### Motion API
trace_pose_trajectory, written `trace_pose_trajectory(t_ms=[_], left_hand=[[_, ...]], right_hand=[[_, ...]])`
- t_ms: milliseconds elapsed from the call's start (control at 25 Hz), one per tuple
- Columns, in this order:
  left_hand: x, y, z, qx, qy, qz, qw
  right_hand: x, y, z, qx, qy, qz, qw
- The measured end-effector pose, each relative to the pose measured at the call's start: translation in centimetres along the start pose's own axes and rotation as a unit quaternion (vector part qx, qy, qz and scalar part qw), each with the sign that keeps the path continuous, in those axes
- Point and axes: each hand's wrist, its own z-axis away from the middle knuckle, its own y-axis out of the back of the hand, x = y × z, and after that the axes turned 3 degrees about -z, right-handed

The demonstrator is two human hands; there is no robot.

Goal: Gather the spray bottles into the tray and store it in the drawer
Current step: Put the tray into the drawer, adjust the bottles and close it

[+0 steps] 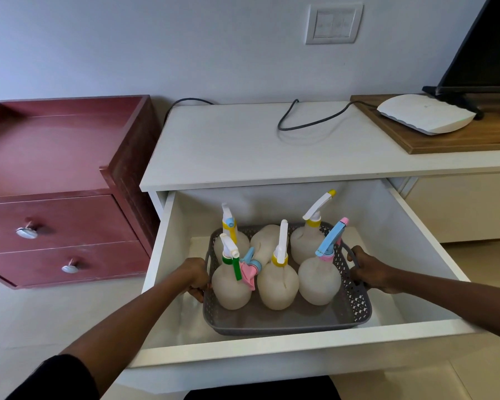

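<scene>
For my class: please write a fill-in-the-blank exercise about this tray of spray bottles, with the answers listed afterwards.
The grey tray holds ___ spray bottles. The tray is inside an open ___ drawer. The left hand and right hand each grip one of the tray's ___. Only ___ bottle lies on its side; the rest stand upright.
Answers: six; white; handles; one.

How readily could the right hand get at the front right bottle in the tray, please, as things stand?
Probably yes, once it lets go: the right hand grips the tray by its handle just beside that bottle, whose sprayer stands above the rim with nothing over it.
</scene>
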Motion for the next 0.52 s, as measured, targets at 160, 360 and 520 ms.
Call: trace_pose_trajectory(t_ms=[160, 360, 520], left_hand=[[-0.3, -0.3, -0.4, -0.002, 0.002, 0.002, 1.000], [-0.5, -0.6, -0.6, -0.004, 0.000, -0.002, 1.000], [-0.8, -1.0, -0.2, -0.018, -0.006, -0.003, 1.000]], right_hand=[[0.2, -0.1, -0.2, -0.007, -0.001, 0.003, 1.000], [0.6, -0.5, -0.8, 0.000, -0.002, 0.016, 1.000], [1.3, -0.8, -1.5, 0.001, -0.014, 0.018, 1.000]])
